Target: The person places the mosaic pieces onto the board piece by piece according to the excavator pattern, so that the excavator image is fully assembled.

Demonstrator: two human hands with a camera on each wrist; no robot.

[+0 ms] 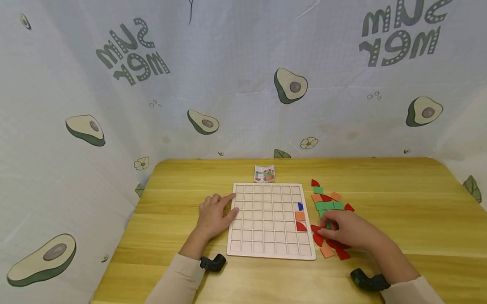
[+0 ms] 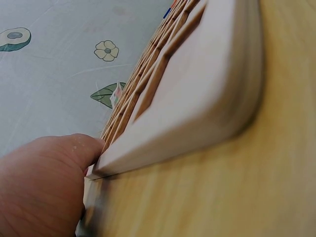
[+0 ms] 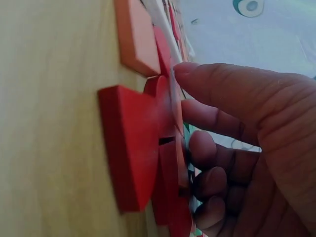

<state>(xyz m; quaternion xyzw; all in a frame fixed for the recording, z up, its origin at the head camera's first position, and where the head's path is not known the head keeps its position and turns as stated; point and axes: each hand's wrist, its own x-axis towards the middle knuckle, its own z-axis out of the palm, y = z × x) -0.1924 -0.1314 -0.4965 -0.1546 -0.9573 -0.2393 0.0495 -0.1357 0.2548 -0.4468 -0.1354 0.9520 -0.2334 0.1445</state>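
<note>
A pale wooden grid board (image 1: pixel 271 257) lies flat on the table. My left hand (image 1: pixel 213 215) rests at its left edge, index finger and thumb spread and touching the rim; in the left wrist view the thumb (image 2: pixel 74 150) lies against that edge. Along the board's right side sit a blue half-round piece (image 1: pixel 300 207), an orange square (image 1: pixel 300 216) and a red quarter-circle (image 1: pixel 300 226). My right hand (image 1: pixel 347 229) pinches another red quarter-circle piece (image 1: pixel 315 229) at its fingertips, just right of the board. Its other fingers are curled.
Red, green and orange pieces lie in a loose pile right of the board, including green squares (image 1: pixel 325 206) and an orange square (image 1: pixel 326 251). A small curved pattern card (image 1: pixel 264 173) stands behind the board. A printed curtain (image 1: pixel 241 80) hangs beyond the table.
</note>
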